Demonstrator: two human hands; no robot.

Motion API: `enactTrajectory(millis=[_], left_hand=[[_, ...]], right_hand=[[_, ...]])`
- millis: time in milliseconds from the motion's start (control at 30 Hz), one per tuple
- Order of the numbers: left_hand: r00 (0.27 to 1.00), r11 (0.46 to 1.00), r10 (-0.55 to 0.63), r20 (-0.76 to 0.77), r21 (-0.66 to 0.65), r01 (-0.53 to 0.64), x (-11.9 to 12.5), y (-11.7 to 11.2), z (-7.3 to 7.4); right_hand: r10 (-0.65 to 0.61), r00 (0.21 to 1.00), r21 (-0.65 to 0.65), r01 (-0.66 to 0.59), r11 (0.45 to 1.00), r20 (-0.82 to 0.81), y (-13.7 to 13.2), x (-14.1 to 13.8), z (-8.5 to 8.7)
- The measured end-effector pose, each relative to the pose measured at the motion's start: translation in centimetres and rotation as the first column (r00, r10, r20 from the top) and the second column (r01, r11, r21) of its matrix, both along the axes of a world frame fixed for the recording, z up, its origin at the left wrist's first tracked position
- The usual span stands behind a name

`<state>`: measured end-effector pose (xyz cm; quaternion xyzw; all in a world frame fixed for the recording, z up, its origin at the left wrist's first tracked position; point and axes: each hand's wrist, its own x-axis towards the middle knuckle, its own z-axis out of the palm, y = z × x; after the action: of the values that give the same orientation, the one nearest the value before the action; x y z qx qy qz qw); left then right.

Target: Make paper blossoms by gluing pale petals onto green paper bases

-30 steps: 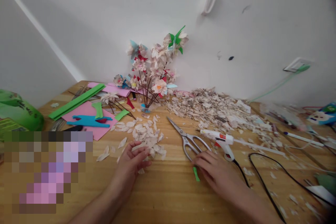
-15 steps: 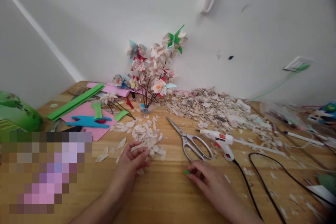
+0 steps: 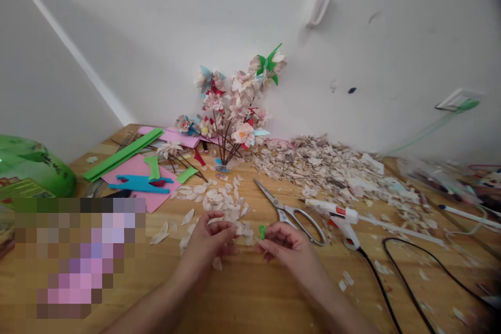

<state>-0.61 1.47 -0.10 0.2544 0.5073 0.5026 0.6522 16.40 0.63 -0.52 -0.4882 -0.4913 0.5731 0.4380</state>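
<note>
My right hand (image 3: 286, 243) pinches a small green paper strip (image 3: 262, 231) upright between its fingertips, just above the wooden table (image 3: 250, 292). My left hand (image 3: 209, 237) sits close beside it with its fingers curled at the near edge of a scatter of pale paper petals (image 3: 219, 199); whether it holds a petal I cannot make out. Silver scissors (image 3: 291, 212) lie just behind my right hand. A white hot glue gun (image 3: 338, 215) lies to their right.
A bunch of paper flowers (image 3: 235, 109) stands against the wall. Green, pink and blue paper sheets (image 3: 136, 172) lie at the back left, a heap of paper scraps (image 3: 332, 167) at the back right. A black cord (image 3: 391, 271) runs across the right side. A green object (image 3: 35, 167) sits far left.
My right hand lifted the green strip from beside the scissors and carried it left toward my left hand. The left hand shifted slightly right. The camera tilted a little.
</note>
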Motion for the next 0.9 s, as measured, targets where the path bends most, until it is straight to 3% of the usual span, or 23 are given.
enactTrajectory(millis=[167,367,433,633,733,800,900], left_hand=[[0.991,0.992,-0.102,-0.087,0.068,0.109,0.2,0.6,1.7],[0.97,0.955,-0.158,-0.185,0.221,0.197,1.3,-0.2,1.4],[0.96,0.944,-0.169,-0.222,0.243,0.222,1.1,-0.4,1.1],[0.975,0.906,-0.071,-0.209,0.396,0.151,-0.2,-0.7,1.4],[0.972,0.885,-0.056,-0.226,0.439,0.153,-0.1,-0.9,1.4],[0.964,0.892,-0.078,-0.254,0.415,0.181,0.1,-1.0,1.4],[0.934,0.875,-0.11,-0.34,0.413,0.253,0.3,-1.3,1.4]], right_hand=[[-0.04,0.999,-0.015,0.039,0.999,-0.018,0.1,0.1,-0.6],[-0.148,0.975,0.303,0.093,0.949,0.166,-0.2,0.4,-0.8],[-0.135,0.974,0.348,0.065,0.935,0.181,-0.4,0.5,-1.0],[-0.055,0.989,0.142,0.035,0.989,0.136,-0.4,0.0,-2.0],[-0.061,0.98,0.199,0.022,0.98,0.192,-0.6,-0.1,-1.8],[-0.096,0.946,0.358,-0.023,0.933,0.309,-0.9,0.1,-1.2],[-0.15,0.865,0.612,-0.206,0.764,0.479,-1.3,0.6,-0.1]])
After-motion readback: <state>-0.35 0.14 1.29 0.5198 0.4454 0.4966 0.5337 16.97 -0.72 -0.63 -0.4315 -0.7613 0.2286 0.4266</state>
